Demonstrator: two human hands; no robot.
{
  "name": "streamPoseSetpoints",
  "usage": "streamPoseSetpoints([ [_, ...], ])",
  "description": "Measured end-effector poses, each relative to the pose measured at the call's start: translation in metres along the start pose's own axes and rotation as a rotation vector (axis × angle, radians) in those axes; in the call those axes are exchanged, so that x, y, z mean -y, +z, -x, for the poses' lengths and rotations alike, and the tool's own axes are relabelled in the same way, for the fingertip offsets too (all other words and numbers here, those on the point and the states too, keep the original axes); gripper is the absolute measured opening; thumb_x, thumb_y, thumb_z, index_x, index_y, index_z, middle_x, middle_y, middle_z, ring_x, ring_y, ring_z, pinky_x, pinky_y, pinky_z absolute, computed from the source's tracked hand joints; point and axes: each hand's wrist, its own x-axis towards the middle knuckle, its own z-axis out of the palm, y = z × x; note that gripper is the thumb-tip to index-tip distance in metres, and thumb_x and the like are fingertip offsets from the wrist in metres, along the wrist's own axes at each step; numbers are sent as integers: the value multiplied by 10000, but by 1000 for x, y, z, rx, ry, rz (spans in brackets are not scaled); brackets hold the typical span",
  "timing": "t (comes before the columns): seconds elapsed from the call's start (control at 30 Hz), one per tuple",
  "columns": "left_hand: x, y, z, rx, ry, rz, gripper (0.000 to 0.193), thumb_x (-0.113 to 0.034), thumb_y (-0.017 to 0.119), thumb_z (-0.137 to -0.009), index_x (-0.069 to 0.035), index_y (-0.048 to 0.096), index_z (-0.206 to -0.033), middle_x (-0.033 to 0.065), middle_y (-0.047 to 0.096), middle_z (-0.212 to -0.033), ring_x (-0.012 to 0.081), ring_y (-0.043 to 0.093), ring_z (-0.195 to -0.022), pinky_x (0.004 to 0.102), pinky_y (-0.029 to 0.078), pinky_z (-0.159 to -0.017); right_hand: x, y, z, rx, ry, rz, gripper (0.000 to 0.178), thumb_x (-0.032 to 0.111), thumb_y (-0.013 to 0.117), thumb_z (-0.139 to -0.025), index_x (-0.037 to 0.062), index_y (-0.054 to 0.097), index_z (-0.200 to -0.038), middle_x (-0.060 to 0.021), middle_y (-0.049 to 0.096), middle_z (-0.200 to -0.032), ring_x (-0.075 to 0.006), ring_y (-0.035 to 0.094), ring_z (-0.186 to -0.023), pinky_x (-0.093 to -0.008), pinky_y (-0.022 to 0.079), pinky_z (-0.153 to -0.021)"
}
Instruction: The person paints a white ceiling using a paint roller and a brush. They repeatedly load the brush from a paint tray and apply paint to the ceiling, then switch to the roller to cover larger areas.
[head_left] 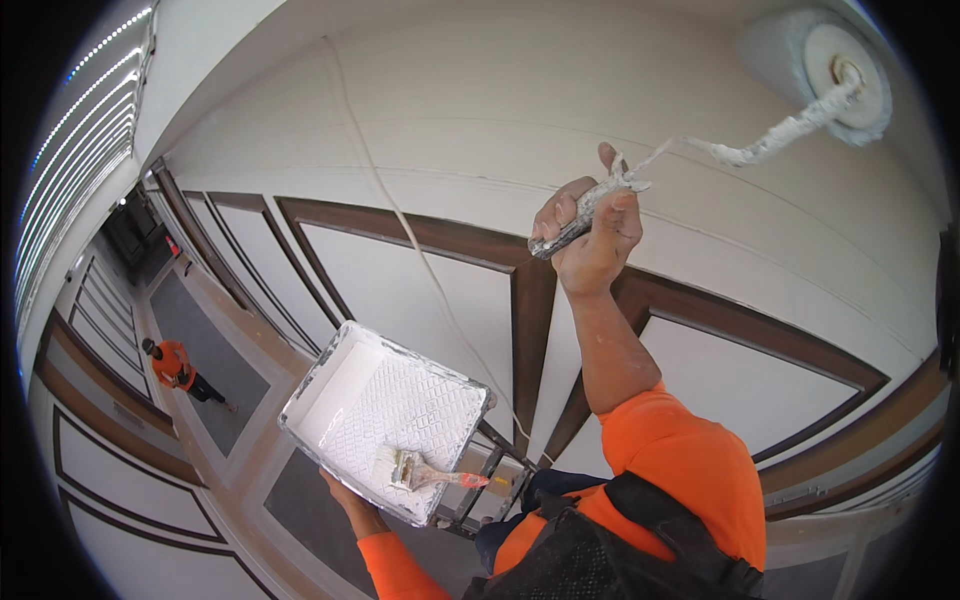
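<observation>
My right hand (592,222) is raised and wrapped round the handle of a paint roller (790,135). The paint-crusted frame runs to the upper right, where the pale roller sleeve (862,75) lies at the wall, slightly blurred. Lower down, my left hand (352,505) holds a paint tray (372,508) at its near left edge, its fingers mostly hidden beneath. White paint coats the tray's ribbed slope and pools in its left end. A paintbrush (425,473) with a reddish handle tip lies on the slope, bristles toward the left.
Below me stands a stepladder (485,480). A pale cable (390,205) hangs down the cream upper wall (480,110), past brown-framed white panels (420,290). On the floor at left, another person in orange (178,368) stands on a grey strip. Lit strips (85,130) line the upper left.
</observation>
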Motion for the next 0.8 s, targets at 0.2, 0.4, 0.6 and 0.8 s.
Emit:
streamPoseSetpoints([
  [0.2,-13,24,18,-70,-53,2,648,-500,383,-1025,13,498,-1405,153,610,-1320,298,638,-1140,402,529,-951,-52,58,23,88,156,-28,571,420,421,-1066,-72,456,-1354,-42,510,-667,-101,506,-517,-258,459,-479],
  [0.4,-9,5,10,-114,-40,-11,638,-493,420,-1011,30,539,-1356,155,661,-1211,274,682,-1028,378,565,-850,-101,108,37,150,225,-51,489,372,424,-1079,-56,521,-1294,-22,501,-656,-80,482,-508,-232,408,-471],
  [0.6,-14,14,17,-182,-23,-29,623,-469,449,-1001,83,616,-1234,163,695,-1106,264,701,-926,365,561,-805,-147,146,45,278,258,10,515,410,426,-1071,-27,504,-1331,-31,508,-692,-90,493,-509,-245,441,-474],
  [0.8,-13,20,20,-244,-25,-93,648,-485,469,-990,106,623,-1203,161,694,-1075,249,695,-897,358,552,-782,-196,185,49,336,333,101,417,387,448,-1072,5,596,-1151,-4,475,-619,-69,458,-465,-232,383,-414],
])
